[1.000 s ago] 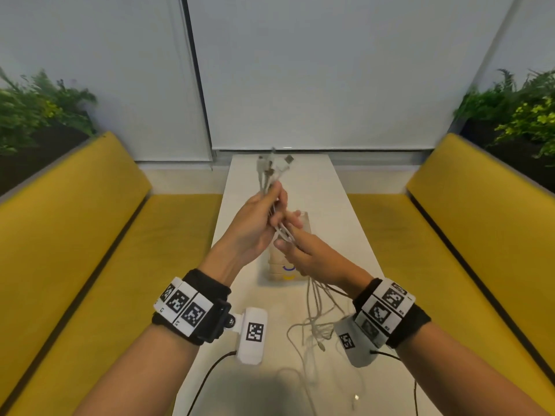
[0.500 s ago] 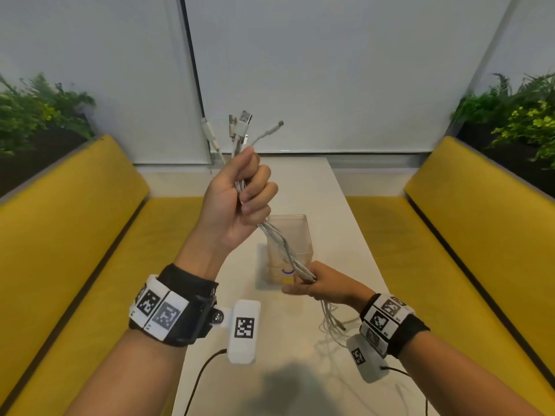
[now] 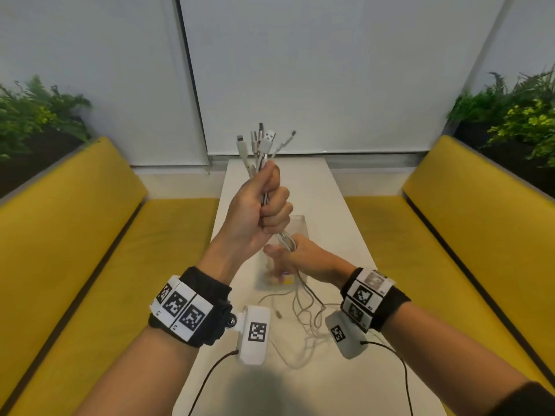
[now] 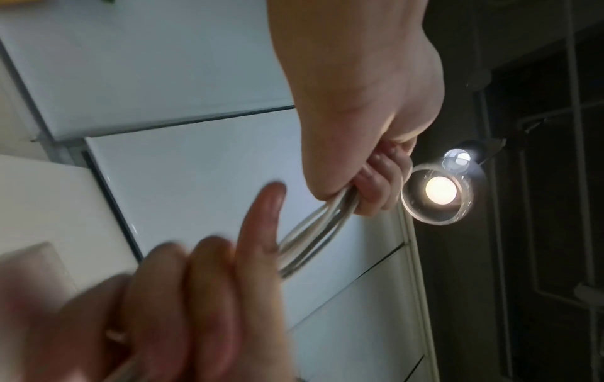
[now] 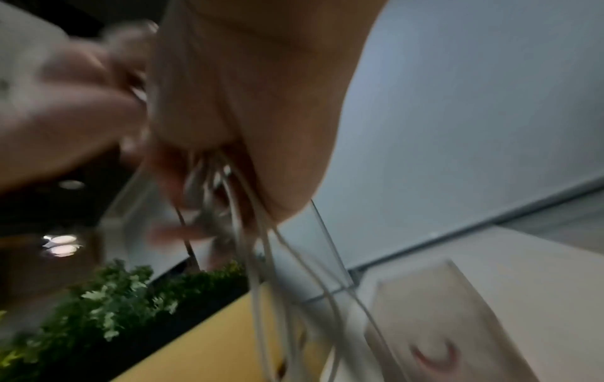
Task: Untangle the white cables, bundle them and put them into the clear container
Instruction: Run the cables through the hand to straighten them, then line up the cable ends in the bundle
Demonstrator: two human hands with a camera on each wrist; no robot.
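Observation:
My left hand (image 3: 264,205) is raised above the table in a fist that grips the white cables (image 3: 286,237) near their plug ends (image 3: 261,142), which fan out upward. Just below it my right hand (image 3: 300,255) curls round the same bundle. The loose tails (image 3: 303,316) trail onto the white table (image 3: 339,205). The clear container (image 3: 300,225) stands behind and under my hands, partly hidden. The left wrist view shows my left hand (image 4: 366,160) clamping the cables (image 4: 314,232), with blurred right fingers (image 4: 258,232) below. The right wrist view shows strands (image 5: 261,258) hanging from my right palm (image 5: 245,103).
The narrow table runs away from me between two yellow benches (image 3: 75,235) (image 3: 480,229). Green plants (image 3: 36,115) (image 3: 516,115) sit behind the backrests. Dark sensor leads (image 3: 402,373) hang from both wrist cameras over the table's near end.
My right hand first slid down the bundle away from the left, then came back up close under the left fist. The left hand rose with the plug ends, then dropped slightly.

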